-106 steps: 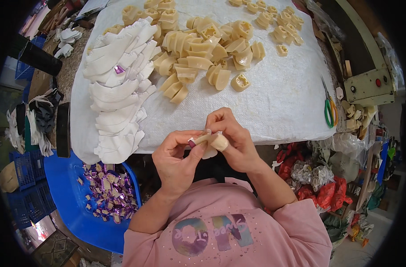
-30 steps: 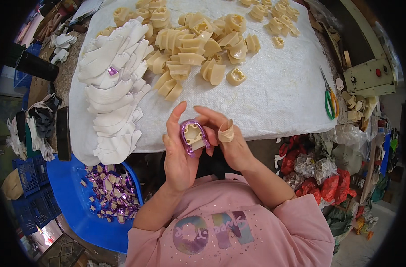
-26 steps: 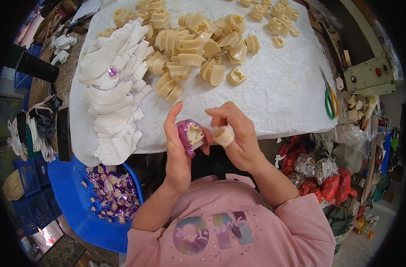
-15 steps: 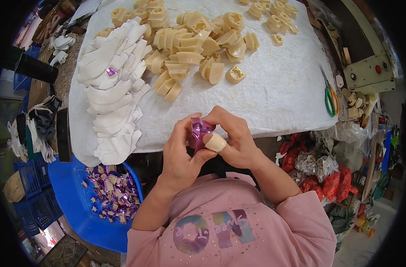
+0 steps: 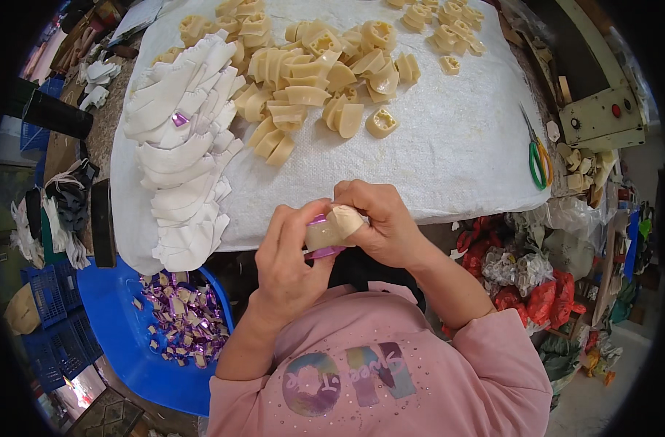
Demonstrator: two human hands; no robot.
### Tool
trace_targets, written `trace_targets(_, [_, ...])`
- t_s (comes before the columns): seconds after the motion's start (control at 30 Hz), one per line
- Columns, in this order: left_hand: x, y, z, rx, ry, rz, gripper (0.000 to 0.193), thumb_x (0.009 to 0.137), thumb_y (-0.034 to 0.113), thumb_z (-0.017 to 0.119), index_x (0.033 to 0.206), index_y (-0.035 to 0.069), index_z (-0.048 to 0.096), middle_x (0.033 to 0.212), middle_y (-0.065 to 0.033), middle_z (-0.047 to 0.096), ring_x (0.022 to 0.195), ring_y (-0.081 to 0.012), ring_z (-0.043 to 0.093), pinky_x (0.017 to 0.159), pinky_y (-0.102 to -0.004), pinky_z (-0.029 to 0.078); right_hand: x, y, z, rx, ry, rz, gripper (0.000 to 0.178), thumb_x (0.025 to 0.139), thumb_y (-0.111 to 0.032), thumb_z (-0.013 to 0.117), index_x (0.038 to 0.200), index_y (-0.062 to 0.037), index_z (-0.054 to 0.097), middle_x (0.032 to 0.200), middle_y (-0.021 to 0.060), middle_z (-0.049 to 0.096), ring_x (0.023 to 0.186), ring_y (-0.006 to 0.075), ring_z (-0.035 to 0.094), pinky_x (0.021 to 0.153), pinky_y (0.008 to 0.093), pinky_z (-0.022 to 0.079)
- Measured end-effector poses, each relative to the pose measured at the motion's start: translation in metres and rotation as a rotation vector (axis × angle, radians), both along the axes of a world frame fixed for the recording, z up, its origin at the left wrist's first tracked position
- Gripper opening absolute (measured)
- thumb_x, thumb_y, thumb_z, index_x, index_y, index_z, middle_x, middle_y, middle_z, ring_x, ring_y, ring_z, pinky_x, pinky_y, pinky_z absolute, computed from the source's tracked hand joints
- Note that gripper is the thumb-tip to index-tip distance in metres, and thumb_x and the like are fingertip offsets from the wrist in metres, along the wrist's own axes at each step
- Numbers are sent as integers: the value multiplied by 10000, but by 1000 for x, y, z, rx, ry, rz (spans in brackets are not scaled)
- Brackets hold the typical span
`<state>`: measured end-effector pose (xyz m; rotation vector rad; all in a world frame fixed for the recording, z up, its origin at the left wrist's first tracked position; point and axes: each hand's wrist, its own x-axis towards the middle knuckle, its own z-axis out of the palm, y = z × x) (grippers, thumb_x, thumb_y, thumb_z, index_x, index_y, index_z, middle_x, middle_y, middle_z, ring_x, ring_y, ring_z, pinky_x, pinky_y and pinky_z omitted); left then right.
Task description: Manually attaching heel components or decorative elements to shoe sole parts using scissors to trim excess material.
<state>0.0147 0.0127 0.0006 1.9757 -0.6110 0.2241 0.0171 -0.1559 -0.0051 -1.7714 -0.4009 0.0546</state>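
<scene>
The white cloth-covered table [image 5: 449, 146] is the landmark; at its near edge, just in front of the person's chest, both hands close on one small wrapped sweet [image 5: 331, 231]. The left hand [image 5: 292, 262] cups it from below, and the right hand [image 5: 380, 222] pinches its top with thumb and forefinger. It looks light and fairly firm, with thin, crinkly, slippery foil, so it is best pinched at its sides. The sweet is a pale cream block with purple foil showing beneath.
</scene>
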Motion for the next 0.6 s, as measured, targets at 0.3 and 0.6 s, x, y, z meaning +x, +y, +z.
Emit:
trace_targets(0.3, [-1, -6, -4, -12, -157, 49, 481, 565, 61, 822, 950, -8, 543, 768, -114, 609, 617, -225, 634, 528, -285, 500, -4, -4, -13, 497, 272, 148, 178, 954, -142, 471, 986, -19, 596, 829, 17, 549, 773, 126, 523, 709, 276, 429])
trace_targets(0.6, [2, -15, -12, 50, -179, 236, 473, 567, 109, 835, 903, 5, 519, 703, -108, 595, 550, -248, 612, 502, -317, 500, -13, 28, -17, 625, 325, -139, 245, 969, -200, 446, 996, 0, 585, 932, 61, 593, 864, 138, 546, 738, 292, 452])
